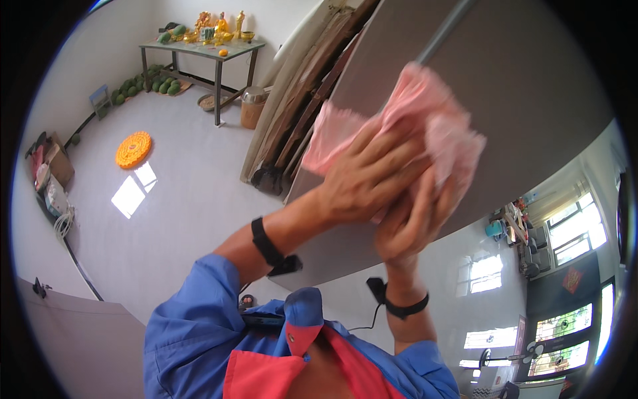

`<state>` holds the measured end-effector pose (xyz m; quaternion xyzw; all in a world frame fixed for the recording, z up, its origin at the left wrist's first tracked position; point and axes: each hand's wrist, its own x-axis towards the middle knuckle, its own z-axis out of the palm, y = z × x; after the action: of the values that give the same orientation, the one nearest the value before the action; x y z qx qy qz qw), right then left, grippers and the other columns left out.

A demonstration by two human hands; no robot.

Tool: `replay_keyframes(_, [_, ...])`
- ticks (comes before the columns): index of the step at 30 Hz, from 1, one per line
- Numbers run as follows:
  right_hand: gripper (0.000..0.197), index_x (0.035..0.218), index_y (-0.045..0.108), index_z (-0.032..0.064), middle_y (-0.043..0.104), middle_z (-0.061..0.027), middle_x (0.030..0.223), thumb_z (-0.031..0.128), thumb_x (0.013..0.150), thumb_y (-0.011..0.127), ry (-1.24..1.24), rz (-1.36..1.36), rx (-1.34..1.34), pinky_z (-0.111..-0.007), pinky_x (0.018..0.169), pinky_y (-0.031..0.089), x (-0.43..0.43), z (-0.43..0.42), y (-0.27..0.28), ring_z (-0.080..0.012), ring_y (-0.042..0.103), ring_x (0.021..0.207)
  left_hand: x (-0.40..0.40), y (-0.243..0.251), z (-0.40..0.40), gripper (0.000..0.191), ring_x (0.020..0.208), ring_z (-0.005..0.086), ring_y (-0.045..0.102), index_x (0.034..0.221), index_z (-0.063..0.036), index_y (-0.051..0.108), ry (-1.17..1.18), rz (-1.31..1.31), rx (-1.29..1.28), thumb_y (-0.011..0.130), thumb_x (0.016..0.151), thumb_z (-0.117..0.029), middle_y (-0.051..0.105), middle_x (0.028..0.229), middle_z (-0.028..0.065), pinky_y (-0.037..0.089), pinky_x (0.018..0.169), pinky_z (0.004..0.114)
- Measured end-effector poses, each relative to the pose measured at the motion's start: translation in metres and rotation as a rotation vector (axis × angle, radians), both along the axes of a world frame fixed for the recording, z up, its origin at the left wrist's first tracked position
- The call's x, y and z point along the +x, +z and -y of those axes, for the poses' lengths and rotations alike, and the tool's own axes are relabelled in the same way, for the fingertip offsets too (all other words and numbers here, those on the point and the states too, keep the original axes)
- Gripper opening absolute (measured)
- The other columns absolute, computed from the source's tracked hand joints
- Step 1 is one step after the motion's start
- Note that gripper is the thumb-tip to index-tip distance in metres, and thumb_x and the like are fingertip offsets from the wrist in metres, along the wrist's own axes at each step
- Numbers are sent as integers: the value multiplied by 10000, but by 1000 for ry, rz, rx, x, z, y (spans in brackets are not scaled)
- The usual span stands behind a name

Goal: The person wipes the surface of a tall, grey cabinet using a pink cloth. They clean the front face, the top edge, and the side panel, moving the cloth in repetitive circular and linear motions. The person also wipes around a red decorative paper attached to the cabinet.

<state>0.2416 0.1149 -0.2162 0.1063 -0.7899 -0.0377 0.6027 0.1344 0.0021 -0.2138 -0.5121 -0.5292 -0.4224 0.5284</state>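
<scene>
Both my hands are raised before a large grey-brown panel [523, 99], with a pink cloth [428, 104] bunched between them. My left hand [374, 174] presses flat over the cloth, its fingers spread up and to the right. My right hand [418, 214] grips the cloth's lower right side with bent fingers. A grey metal rod [443, 32] runs up along the panel from the top of the cloth, and the cloth wraps around or lies against it; which one I cannot tell. Part of the cloth hangs loose to the left.
Long boards and wrapped panels [304, 90] lean left of the large panel. Behind stands a table [199, 48] bearing golden figurines, with green fruit [132, 90] heaped on the floor around it. An orange round cushion [133, 149] lies on the floor at left. Chairs [538, 249] stand at right.
</scene>
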Motion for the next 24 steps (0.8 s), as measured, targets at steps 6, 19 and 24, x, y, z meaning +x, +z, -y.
replay_keyframes(6, [456,1488,543,1,327,-287,1621,183,1071,512,28,-28,97,-547,1225,260,-29,32,66,-494,310,1508,-40,51,15,446,1449,394,452,1318,-94,669,7,-17,155,637,902,-253,580,1460,131,336,1195,561])
replay_keyframes(19, [433,1351,663,-12,497,-248,1523,26,951,501,3,143,196,-593,1221,281,-44,62,31,-465,413,1461,-73,-23,38,453,1259,508,570,1394,-32,570,-334,271,198,643,972,-181,492,1483,319,486,1039,490])
replay_keyframes(24, [454,1360,664,8,500,-253,1512,-1,937,499,-63,47,219,-606,1210,299,-64,72,50,-466,411,1456,-85,1,43,614,1289,486,567,1450,-99,539,-397,359,112,753,877,-153,499,1507,268,502,1039,491])
